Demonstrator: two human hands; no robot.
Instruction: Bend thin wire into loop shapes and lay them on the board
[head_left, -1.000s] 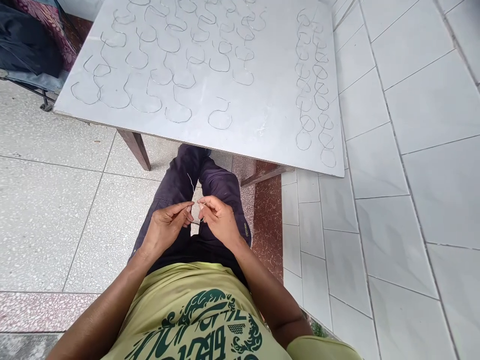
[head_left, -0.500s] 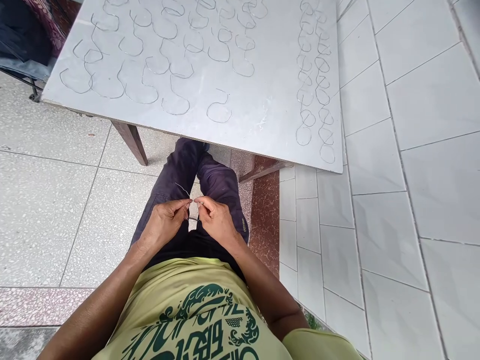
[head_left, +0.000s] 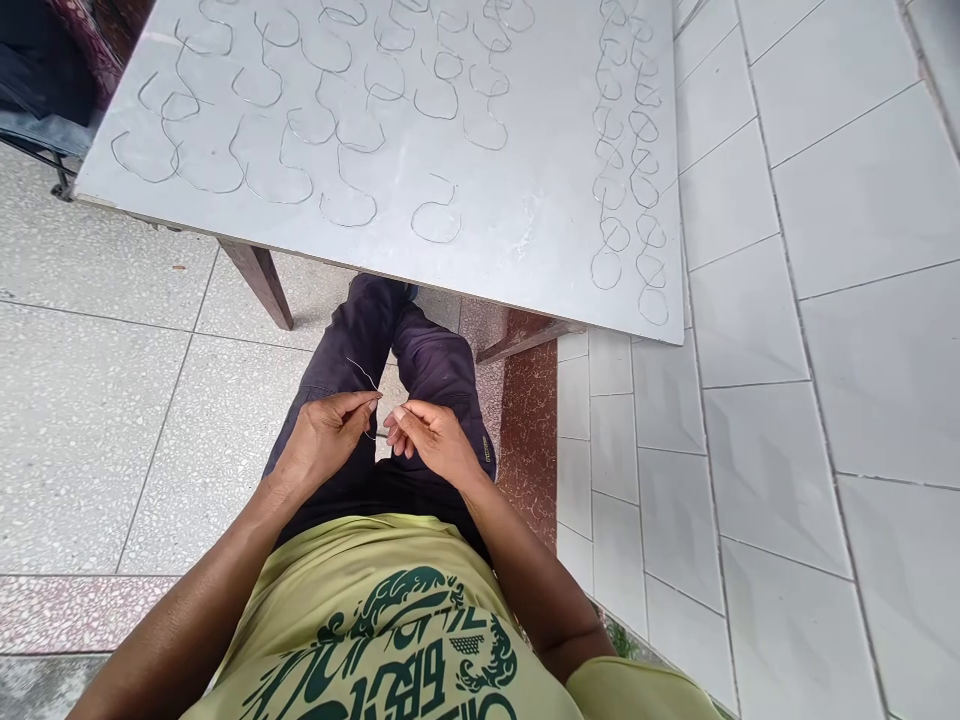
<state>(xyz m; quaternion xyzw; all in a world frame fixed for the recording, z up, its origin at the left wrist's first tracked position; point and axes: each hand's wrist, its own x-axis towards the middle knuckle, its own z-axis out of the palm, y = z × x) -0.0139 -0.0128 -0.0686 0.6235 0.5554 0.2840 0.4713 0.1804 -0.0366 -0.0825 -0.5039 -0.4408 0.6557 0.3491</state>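
My left hand [head_left: 330, 430] is pinched shut, with thumb and forefinger gripping a thin bent wire [head_left: 361, 371] above my lap. One end of that wire sticks up past the fingertips toward the table; a lower part shows beneath them. Just to its right, my right hand [head_left: 431, 437] hovers with its fingers loosely curled and apart, and I see nothing in it. A small gap separates its fingertips from the left hand. Part of the wire is hidden behind the left fingers.
Ahead stands a white-topped table [head_left: 525, 180]. Several S-shaped wire pieces [head_left: 349, 210] lie across its left and middle. Two rows of overlapping wire loops [head_left: 651, 250] run along its right side. A tiled wall [head_left: 765, 440] rises at right; a dark chair [head_left: 45, 130] is at upper left.
My right hand has let go of the wire and drawn slightly away to the right, its fingers loosening. The left hand keeps its pinch on the wire. The view has shifted slightly.
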